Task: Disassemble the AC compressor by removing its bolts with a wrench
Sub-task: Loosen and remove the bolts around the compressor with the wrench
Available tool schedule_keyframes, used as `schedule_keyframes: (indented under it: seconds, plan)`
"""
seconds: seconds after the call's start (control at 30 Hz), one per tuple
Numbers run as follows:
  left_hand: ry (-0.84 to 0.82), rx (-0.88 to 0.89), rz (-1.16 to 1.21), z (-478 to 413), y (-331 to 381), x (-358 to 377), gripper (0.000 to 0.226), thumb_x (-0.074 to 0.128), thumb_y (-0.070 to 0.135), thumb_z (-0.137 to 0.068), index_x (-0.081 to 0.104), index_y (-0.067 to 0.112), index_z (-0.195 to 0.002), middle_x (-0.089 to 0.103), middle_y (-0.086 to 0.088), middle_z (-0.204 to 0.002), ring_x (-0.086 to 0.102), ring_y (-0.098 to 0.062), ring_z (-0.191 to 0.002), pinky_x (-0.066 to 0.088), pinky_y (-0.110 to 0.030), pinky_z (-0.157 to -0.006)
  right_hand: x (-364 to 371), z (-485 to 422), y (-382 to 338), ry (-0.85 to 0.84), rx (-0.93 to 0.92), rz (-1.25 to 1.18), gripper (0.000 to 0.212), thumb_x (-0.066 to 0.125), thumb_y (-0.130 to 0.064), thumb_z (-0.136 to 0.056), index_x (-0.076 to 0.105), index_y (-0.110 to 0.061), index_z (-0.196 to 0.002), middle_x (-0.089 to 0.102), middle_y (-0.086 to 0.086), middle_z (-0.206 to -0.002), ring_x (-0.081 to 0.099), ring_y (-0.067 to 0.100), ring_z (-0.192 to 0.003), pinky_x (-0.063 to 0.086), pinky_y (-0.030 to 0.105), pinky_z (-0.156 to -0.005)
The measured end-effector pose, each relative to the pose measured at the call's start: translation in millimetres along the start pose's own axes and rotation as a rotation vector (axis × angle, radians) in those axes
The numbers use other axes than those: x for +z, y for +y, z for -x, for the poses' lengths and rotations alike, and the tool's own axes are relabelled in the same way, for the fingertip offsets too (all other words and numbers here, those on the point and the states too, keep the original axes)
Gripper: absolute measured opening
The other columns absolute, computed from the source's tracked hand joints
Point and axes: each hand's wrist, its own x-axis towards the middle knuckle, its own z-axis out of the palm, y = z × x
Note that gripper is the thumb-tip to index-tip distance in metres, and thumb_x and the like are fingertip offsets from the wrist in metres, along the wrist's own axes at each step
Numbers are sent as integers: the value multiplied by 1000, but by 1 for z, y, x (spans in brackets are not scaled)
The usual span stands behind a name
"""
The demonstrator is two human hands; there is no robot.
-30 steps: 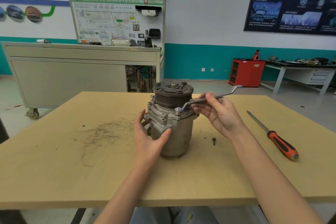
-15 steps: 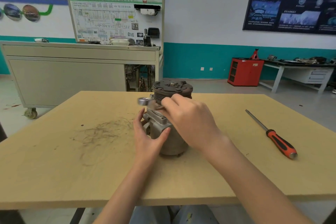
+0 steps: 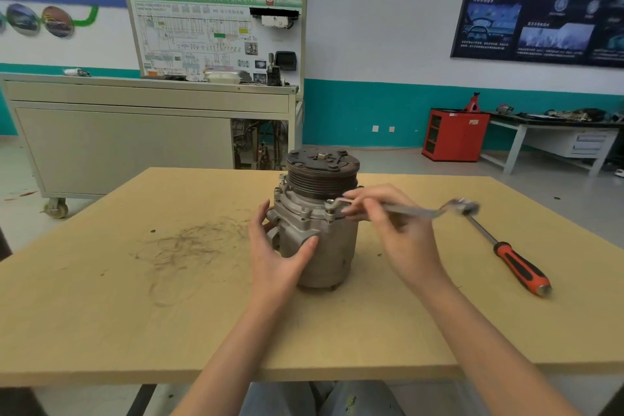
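Compressor: The grey metal AC compressor (image 3: 332, 246) stands upright near the middle of the light wooden table (image 3: 101, 314). Its dark round grooved pulley (image 3: 322, 179) is on top.
Bolts: Small silver bolts (image 3: 305, 213) sit around the rim just under the pulley.
Left hand: The left hand (image 3: 280, 257) holds the compressor from its 8 o'clock side. The thumb lies on the front of the grey body. The fingers curl around the far left side. The hand is wrapped about halfway around it.
Right hand: The right hand (image 3: 395, 230) is at the compressor's 3 o'clock side and looks a bit blurry. Its fingertips are closed in a pinch on the thin bar of the wrench, close to the end that sits on the compressor.
Wrench: The thin silver metal wrench with bent ends (image 3: 412, 212) has one ring end on a bolt on the rim, on the front right of the compressor. The other end sticks out toward 3 o'clock, up in the air above the table.
Screwdriver: A long screwdriver with an orange and black handle (image 3: 520, 268) lies flat on the table at 3 o'clock, well apart from the compressor. Its handle points to 5 o'clock and its metal rod points to 11 o'clock.
Marks: Dark scratchy marks (image 3: 189, 243) are on the table at the compressor's 9 o'clock side.
Behind: A big grey cabinet on wheels (image 3: 135, 138) stands on the floor at 11 o'clock, with a white board of drawings (image 3: 202, 37) on it. A small red cabinet (image 3: 454, 133) stands at 1 o'clock by the wall.
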Motion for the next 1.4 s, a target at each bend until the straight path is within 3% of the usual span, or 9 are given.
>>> schedule_keyframes:
  seconds: [0.17,0.3,0.43,0.7,0.87,1.0,1.13,1.2,1.4]
  plan:
    - [-2,-14,-10,-1,1,3,93,72,60,-59,30,37,-139,40,11,-140,44,-12,-131,40,-39,-111,-18,-26,20,98,643,-693,30,32,-4,-101,58,-2,-86,73,15,-88,72,27,-78,57,27,-64]
    - [-1,-23,-13,-1,2,3,92,72,60,-59,31,39,-138,41,11,-141,44,-15,-131,41,-46,-110,-19,-32,20,166,675,-781,28,35,-10,-102,57,-1,-86,72,19,-88,72,26,-77,57,25,-63]
    - [-4,-37,-13,-2,2,3,94,72,62,-57,30,40,-138,41,9,-142,46,-18,-130,42,-49,-108,-19,-28,4,318,374,-275,27,44,-22,-99,60,-9,-83,73,9,-72,73,22,-67,57,22,-57]
    - [-10,-36,22,-1,4,5,93,72,58,-58,32,35,-140,42,4,-143,48,-17,-128,42,-43,-108,16,-30,-26,-38,-585,891,17,68,-12,-84,66,3,-78,62,12,-65,59,22,-46,48,25,-39]
    - [-2,-44,8,-1,6,5,84,75,55,-58,29,51,-129,43,6,-140,47,-10,-124,40,-30,-106,26,-21,-26,-85,-569,1016,21,85,-4,-65,68,-3,-76,61,8,-64,55,16,-43,38,16,-38]
    - [2,-39,-7,-1,3,5,94,71,59,-58,33,34,-140,43,2,-143,46,-17,-130,40,-43,-110,22,-17,-23,2,-528,963,10,71,-11,-81,67,-4,-74,64,7,-66,59,17,-52,40,21,-43]
    - [-2,-33,-3,-1,4,3,96,72,60,-58,31,33,-142,40,9,-142,45,-20,-132,40,-49,-110,5,-20,-22,283,-142,457,22,44,-20,-97,58,-19,-79,67,11,-78,64,20,-71,47,25,-68]
    - [-6,-38,-4,-1,5,3,96,71,61,-58,30,35,-141,39,11,-141,44,-19,-132,39,-48,-111,-3,-22,-19,257,20,246,18,38,-23,-99,50,-29,-87,63,-1,-72,55,4,-59,44,19,-59]
    - [-5,-29,-5,-1,5,3,95,71,60,-58,30,35,-140,39,12,-140,45,-20,-132,40,-49,-110,0,-15,6,-32,88,741,20,60,-33,-91,67,-15,-94,42,-18,-54,39,1,-48,26,21,-46]
